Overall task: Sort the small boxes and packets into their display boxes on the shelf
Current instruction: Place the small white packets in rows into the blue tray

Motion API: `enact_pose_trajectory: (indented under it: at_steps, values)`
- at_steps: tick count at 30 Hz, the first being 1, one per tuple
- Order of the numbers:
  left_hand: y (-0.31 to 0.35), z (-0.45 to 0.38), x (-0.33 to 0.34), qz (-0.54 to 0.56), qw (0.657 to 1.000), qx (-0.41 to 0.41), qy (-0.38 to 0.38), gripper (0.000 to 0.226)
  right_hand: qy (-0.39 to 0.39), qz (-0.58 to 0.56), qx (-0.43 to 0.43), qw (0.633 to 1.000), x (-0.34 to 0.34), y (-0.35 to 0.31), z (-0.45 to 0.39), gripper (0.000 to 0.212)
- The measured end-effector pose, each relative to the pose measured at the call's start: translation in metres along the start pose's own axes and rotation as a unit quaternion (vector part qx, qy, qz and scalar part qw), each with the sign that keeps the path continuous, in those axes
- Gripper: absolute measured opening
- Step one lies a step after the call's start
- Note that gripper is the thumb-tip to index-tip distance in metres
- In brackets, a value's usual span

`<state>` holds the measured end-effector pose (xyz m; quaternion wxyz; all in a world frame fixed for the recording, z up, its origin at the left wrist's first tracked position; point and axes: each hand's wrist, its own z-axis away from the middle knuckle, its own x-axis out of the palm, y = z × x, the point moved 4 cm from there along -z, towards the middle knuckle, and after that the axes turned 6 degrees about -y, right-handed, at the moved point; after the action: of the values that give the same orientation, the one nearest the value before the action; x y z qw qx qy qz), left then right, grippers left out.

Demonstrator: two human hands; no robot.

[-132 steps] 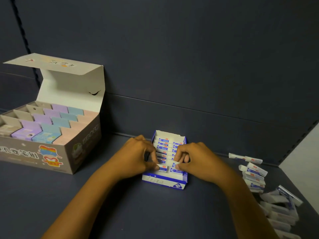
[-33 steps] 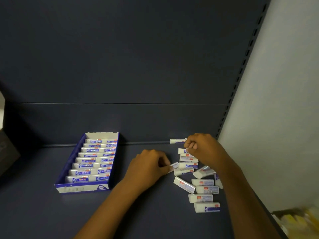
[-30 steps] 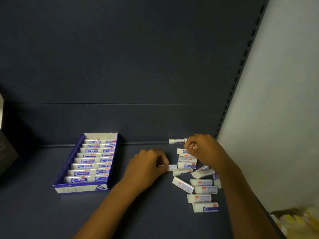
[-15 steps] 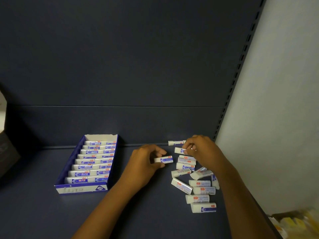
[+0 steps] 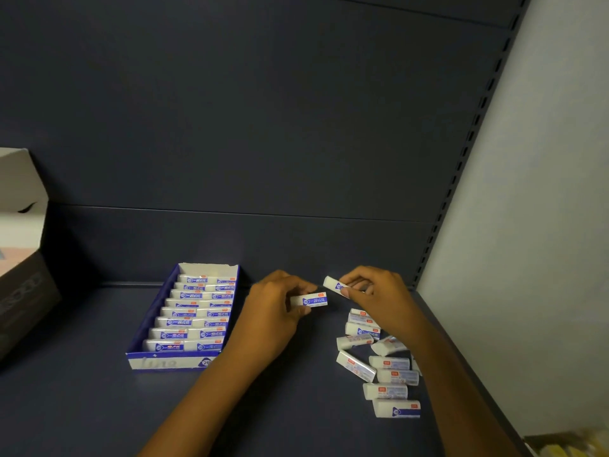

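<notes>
A blue and white display box (image 5: 150, 324) lies on the dark shelf, filled with two columns of white and blue eraser packets. My left hand (image 5: 275, 316) holds one white and blue packet (image 5: 313, 300) above the shelf, to the right of the box. My right hand (image 5: 379, 296) pinches another packet (image 5: 333, 285) just beyond it, the two packets close together. A loose pile of several similar packets (image 5: 379, 361) lies on the shelf under and in front of my right forearm.
A large open cardboard display box (image 5: 19, 258) stands at the far left edge. The dark back panel rises behind the shelf, and a pale side wall (image 5: 527, 225) closes off the right. Something yellow (image 5: 566, 446) shows at the bottom right corner.
Both hands have lifted from the pile, each with one packet, and now hold them raised and close together. The view has shifted slightly, bringing the large box at the left into sight.
</notes>
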<state>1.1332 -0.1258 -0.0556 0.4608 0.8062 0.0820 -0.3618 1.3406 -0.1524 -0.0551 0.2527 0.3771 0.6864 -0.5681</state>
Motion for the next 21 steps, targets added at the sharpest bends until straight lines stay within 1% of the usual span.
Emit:
enact_pose_trajectory:
  at_steps: [6,9,13,15,19,21]
  values:
    - [-0.011,0.020,-0.045,-0.005,1.000,0.014,-0.003,0.030,-0.031,-0.072,-0.031,0.996,0.009,-0.015,0.001,0.014]
    - [-0.029,0.029,-0.067,-0.002,1.000,0.001,0.004,0.028,-0.043,-0.103,-0.039,0.993,0.014,-0.023,0.002,0.017]
    - [-0.051,0.039,-0.086,0.032,0.999,-0.030,0.000,0.037,-0.049,-0.126,-0.052,0.989,0.019,-0.033,0.004,0.019]
    - [-0.060,0.043,-0.093,0.018,0.999,-0.031,0.006,0.038,-0.053,-0.132,-0.058,0.988,0.023,-0.037,0.005,0.021]
    - [-0.070,0.049,-0.110,-0.001,0.999,-0.027,0.021,0.031,-0.050,-0.147,-0.063,0.986,0.030,-0.049,0.006,0.020]
    - [-0.073,0.052,-0.118,-0.018,0.999,-0.026,0.021,0.034,-0.050,-0.154,-0.072,0.984,0.037,-0.063,0.006,0.018]
